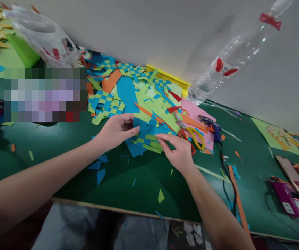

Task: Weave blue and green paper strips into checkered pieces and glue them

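Note:
In the middle of the head view, a blue and green woven paper piece (pixel 144 138) is between my two hands. My left hand (pixel 120 129) pinches its blue upper left part between thumb and fingers. At its right side, my right hand (pixel 177 147) has thumb and forefinger closed at the end of a light green strip. Below the weave a blue paper sheet (pixel 136 151) shows in part. Scissors with yellow and red handles (pixel 191 133) lie just beyond my right hand. Behind my hands spreads a heap of woven checkered paper pieces (pixel 105 99).
A large clear plastic bottle (pixel 226 64) leans on the grey wall at the right. A blue glue gun (pixel 214 130) with a black cord lies on pink paper (pixel 200 111). Far right are a phone (pixel 292 173) and a purple box (pixel 288 198). A plastic bag (pixel 50 41) stands upper left. Scraps dot the green table (pixel 144 187).

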{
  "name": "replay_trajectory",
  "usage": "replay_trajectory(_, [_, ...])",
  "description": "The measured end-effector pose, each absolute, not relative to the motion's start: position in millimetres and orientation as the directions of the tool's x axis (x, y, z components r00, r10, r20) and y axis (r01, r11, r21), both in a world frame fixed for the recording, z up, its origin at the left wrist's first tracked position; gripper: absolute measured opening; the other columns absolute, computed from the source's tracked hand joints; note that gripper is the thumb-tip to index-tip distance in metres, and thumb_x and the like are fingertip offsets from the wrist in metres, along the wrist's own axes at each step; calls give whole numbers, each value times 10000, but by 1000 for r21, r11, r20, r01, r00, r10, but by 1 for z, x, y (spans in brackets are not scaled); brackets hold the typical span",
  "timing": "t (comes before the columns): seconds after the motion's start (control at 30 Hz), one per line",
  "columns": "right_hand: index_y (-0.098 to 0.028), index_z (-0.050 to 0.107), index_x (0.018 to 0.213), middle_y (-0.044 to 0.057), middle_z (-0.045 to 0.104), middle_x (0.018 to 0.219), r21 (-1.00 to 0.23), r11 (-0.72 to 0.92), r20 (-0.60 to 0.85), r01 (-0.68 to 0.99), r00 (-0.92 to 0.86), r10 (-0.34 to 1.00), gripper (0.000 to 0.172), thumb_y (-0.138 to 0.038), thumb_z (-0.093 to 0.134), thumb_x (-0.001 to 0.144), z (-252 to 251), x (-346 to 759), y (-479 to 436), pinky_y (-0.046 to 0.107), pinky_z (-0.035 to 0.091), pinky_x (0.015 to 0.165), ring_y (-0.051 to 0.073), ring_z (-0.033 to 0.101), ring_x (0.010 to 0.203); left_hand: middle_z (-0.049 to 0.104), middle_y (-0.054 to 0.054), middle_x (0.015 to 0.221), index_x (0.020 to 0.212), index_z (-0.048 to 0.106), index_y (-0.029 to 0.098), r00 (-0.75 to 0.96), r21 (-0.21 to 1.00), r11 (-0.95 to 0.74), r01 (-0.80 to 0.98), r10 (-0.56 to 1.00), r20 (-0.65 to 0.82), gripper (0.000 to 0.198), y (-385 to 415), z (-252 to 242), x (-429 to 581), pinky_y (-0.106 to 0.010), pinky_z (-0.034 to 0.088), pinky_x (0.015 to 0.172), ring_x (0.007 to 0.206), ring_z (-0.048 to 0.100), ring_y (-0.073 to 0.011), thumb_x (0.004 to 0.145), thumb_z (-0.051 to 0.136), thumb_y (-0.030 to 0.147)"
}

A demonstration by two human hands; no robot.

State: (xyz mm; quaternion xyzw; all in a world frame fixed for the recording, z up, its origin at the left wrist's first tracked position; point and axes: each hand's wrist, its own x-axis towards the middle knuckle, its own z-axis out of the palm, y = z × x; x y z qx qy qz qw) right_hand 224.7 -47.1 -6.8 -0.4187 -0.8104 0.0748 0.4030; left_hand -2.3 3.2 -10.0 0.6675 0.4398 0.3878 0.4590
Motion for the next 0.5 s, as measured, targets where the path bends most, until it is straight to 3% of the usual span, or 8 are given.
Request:
replay_trajectory(0.27, [-276, 726, 1030, -10, 767, 946, -462, 633, 580, 622, -328, 746, 225, -193, 551, 917, -6, 224, -47, 271, 605, 769, 155, 734, 848, 648, -30, 715, 851, 641, 171, 315, 967, -165, 196, 944, 98, 243, 4, -11, -2, -286, 511, 609, 703, 627, -185, 711, 710, 357])
replay_trajectory(0.5, [-252, 721, 1002, -6, 768, 943, -448, 641, 589, 624, -333, 736, 201, -181, 553, 917, -5, 224, -47, 251, 597, 760, 144, 732, 844, 625, -26, 673, 661, 598, 170, 297, 958, -156, 240, 952, 80, 225, 3, -9, -2, -281, 482, 552, 664, 610, -183, 701, 706, 363])
